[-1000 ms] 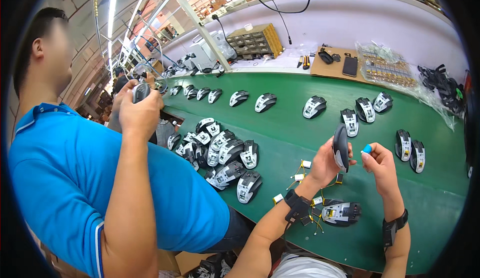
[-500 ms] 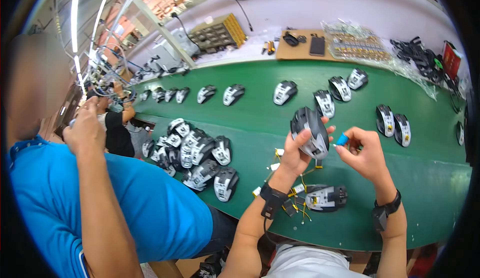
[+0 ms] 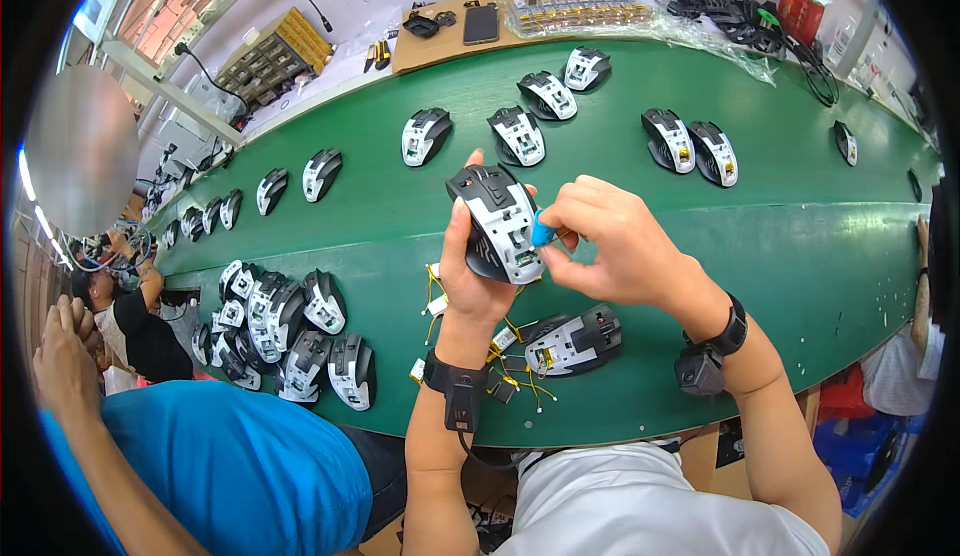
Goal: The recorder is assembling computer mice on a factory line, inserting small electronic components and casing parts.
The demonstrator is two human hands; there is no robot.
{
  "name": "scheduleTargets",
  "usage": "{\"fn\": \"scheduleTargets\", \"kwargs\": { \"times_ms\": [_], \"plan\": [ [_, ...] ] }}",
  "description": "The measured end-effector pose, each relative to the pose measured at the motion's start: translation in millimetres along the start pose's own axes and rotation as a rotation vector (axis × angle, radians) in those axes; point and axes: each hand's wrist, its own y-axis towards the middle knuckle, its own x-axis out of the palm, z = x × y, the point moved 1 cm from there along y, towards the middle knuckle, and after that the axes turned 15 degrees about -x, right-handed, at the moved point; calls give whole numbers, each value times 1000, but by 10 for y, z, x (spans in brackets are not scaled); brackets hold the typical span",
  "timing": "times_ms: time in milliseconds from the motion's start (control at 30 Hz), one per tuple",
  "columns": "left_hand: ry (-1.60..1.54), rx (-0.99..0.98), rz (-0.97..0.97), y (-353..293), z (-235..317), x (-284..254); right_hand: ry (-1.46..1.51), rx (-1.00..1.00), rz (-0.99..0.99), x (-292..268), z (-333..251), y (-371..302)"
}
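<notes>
1. Your left hand, centre of frame, grips a mouse shell with its underside facing up.
2. Your right hand pinches a small blue part against the shell's right edge.
3. Keep the shell steady and press the part in squarely.
4. Shell: hard, glossy plastic in black and white, curved.
5. Green belt: matte, flat.

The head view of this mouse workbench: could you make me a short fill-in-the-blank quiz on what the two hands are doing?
1. The left hand holds a computer ____.
2. The right hand pinches a small part coloured ____.
3. The belt under the hands is ____.

Missing words: mouse; blue; green
</notes>
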Motion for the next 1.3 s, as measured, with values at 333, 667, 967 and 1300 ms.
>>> {"fn": "scheduleTargets", "kwargs": {
  "times_ms": [333,667,967,1300],
  "plan": [
    [102,-12,147,-12,-18,20,-146,-133,-111,24,-6,-40],
    [15,9,274,-30,-42,3,-69,-70,-140,162,71,-54],
    [-71,64,455,-29,-131,-266,-86,-135,47,395,97,-166],
    [150,153,557,-95,0,88,186,-6,151,538,74,-220]
  ]
}}
